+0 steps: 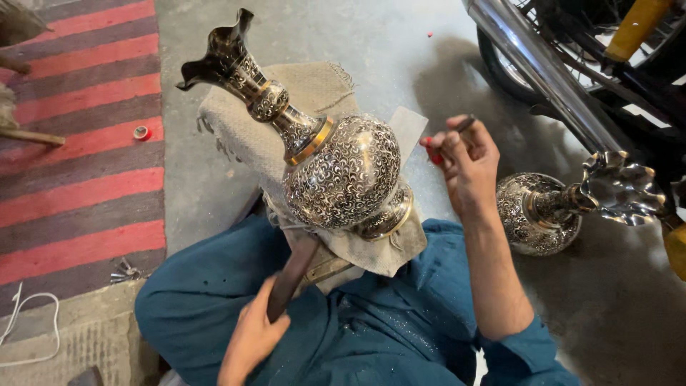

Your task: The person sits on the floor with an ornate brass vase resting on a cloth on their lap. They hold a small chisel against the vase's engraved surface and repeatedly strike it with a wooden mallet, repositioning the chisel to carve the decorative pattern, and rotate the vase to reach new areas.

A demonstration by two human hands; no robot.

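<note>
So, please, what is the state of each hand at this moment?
Left hand: closed around a dark wooden handle.
Right hand: closed on a thin dark tool, raised beside the engraved vase.

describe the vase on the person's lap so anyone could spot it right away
Start at the person's blue-clothed lap, where a folded sackcloth pad lies. The vase leans on it, round-bellied and engraved with curls. Unlike the second vase on the floor by the motorbike, it has gold neck bands.
</note>
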